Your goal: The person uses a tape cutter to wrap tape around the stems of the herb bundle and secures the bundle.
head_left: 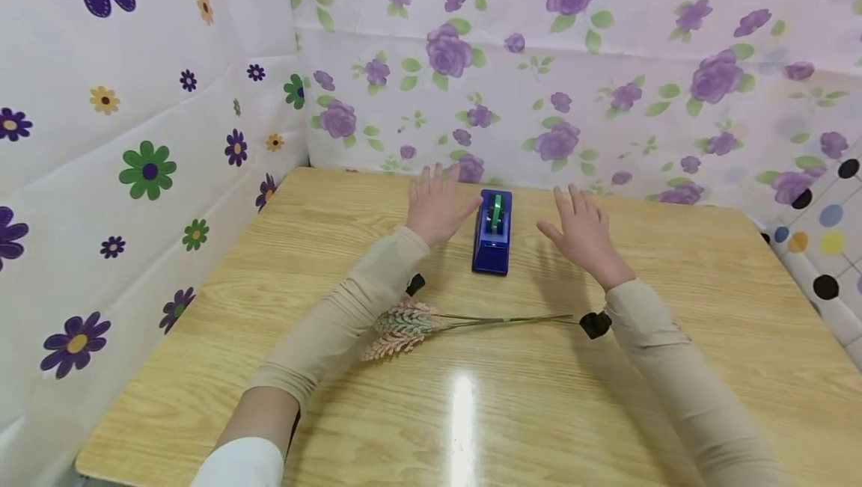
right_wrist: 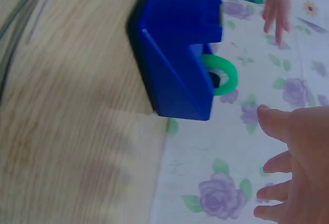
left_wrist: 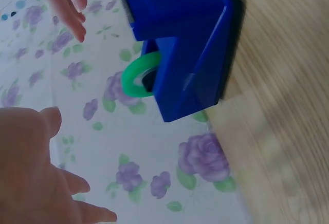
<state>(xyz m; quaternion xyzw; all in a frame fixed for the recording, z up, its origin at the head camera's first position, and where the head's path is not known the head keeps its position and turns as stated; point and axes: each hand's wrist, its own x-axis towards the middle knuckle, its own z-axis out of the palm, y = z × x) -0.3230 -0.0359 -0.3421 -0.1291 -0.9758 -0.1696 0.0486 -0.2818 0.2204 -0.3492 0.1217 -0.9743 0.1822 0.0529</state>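
Observation:
A blue tape dispenser [head_left: 491,247] with a green roll of tape [head_left: 495,212] stands towards the back of the wooden table. To its left my left hand [head_left: 434,206] hovers with fingers spread and nothing held. On the other side my right hand [head_left: 584,231] is raised, its fingers also apart and holding nothing. Both wrist views show the dispenser [left_wrist: 190,44] between the hands, clear of the fingers. Nearer me lies a bunch of artificial flowers [head_left: 404,322], pink and pale green, its stems [head_left: 512,320] pointing right. My left sleeve covers part of the flower heads.
The wooden table [head_left: 539,412] reaches back to a white cloth [head_left: 377,113] printed with purple flowers. Another flowered cloth [head_left: 148,247] hangs along the left side. A dotted cloth [head_left: 824,240] is at the right edge. Light glares off the tabletop near me.

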